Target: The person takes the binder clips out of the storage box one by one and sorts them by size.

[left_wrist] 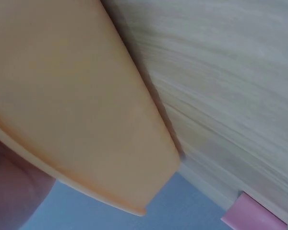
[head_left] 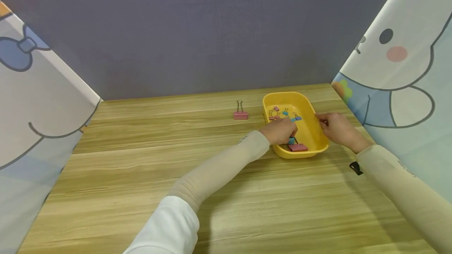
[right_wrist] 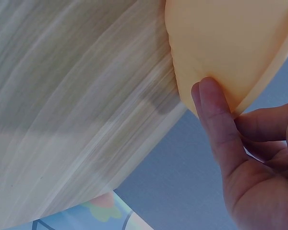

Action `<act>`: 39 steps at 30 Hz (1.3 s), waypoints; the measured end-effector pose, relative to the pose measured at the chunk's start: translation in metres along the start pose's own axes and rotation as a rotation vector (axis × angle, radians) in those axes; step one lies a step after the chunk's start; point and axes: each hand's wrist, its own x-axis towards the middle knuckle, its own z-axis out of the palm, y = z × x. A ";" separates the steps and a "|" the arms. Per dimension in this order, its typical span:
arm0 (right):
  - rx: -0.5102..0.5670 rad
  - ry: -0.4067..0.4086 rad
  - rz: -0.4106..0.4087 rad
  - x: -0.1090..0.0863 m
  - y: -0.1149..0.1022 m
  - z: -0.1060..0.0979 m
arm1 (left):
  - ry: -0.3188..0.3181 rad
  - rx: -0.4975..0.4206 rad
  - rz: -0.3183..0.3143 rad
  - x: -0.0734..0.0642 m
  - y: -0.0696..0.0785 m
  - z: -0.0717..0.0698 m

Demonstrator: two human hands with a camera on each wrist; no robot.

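A yellow plastic basket (head_left: 320, 136) stands at the right of the table, with several binder clips inside, small pink and blue ones and larger ones. My left hand (head_left: 280, 130) reaches over its left side, fingers pointing down into it. Just below those fingers is a teal binder clip (head_left: 291, 140); the fingertips are hidden, so I cannot tell whether they hold it. A large pink binder clip (head_left: 298, 147) lies by the basket's near end. On the opposite side my right hand (right_wrist: 259, 158) pinches the basket's rim between thumb and fingers.
Left of the basket, a pink binder clip (head_left: 241, 115) lies on the wooden table (head_left: 148, 160), its wire handles pointing away. A small black object (head_left: 356, 168) is near the right forearm. A grey panel (head_left: 212, 34) rises behind, and printed cartoon panels (head_left: 399, 85) flank the table.
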 end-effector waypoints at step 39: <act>0.017 -0.045 0.035 0.000 0.001 0.001 | -0.025 0.067 -0.016 0.005 -0.005 0.000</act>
